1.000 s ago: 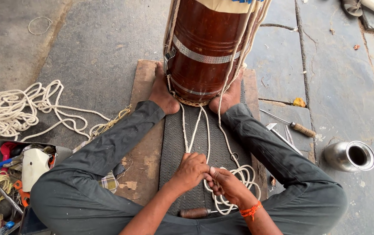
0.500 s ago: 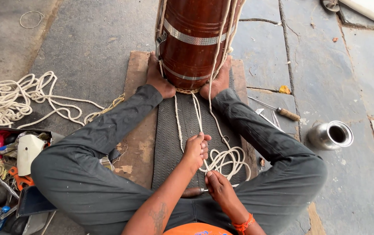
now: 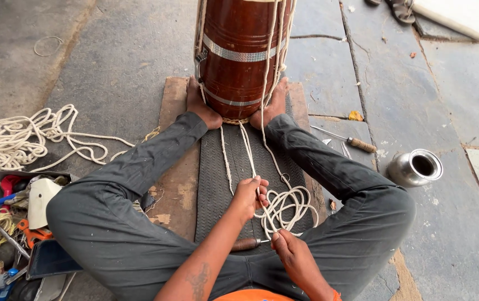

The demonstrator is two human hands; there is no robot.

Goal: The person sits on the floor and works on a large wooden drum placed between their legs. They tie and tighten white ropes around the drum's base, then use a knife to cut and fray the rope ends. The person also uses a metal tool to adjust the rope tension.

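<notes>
Steel cup (image 3: 415, 167) and screwdriver (image 3: 344, 139) sit right; drum (image 3: 241, 53) upright between feet; both hands (image 3: 249, 195) grip rope (image 3: 284, 203) running toward it.

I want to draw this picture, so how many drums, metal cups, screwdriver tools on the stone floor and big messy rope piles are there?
Drums: 1, the brown drum held between the feet.
Metal cups: 1, the steel cup on the right.
Screwdriver tools: 1, the wooden-handled tool by the right leg.
Rope piles: 1, the loose rope heap on the left.
Total: 4.
</notes>
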